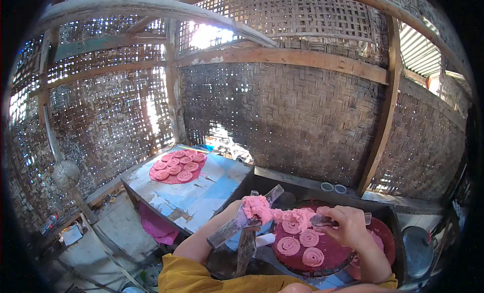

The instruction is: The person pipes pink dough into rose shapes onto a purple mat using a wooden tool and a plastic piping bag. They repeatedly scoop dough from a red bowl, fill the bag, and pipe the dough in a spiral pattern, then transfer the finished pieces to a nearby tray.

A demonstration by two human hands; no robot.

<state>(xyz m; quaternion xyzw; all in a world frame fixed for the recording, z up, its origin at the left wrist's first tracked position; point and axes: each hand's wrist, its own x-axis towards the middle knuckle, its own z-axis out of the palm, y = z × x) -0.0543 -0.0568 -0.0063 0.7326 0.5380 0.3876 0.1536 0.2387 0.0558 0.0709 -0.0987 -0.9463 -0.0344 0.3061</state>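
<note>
Soft pink dough [258,209] sits on a rough wooden tool [227,233], which rises in front of me with a short piece [275,193] crossing behind. A ragged strand of dough [297,217] stretches right from it to a dark bar [323,221]. Closed around that bar is my right hand [348,223], and the bar's end sticks out past it. My left forearm [199,237] runs up to the wooden tool, which hides my left hand's fingers. Below lies a round dark-red tray [333,245] bearing several pink dough spirals [288,245].
Left stands a worn blue-white table [214,192] with a red round sheet [184,177] of pink spirals. A white cylinder [265,239] is near the tray. A red basin [385,237] and a dark round pan [418,250] stand right. Woven walls [302,111] enclose the corner.
</note>
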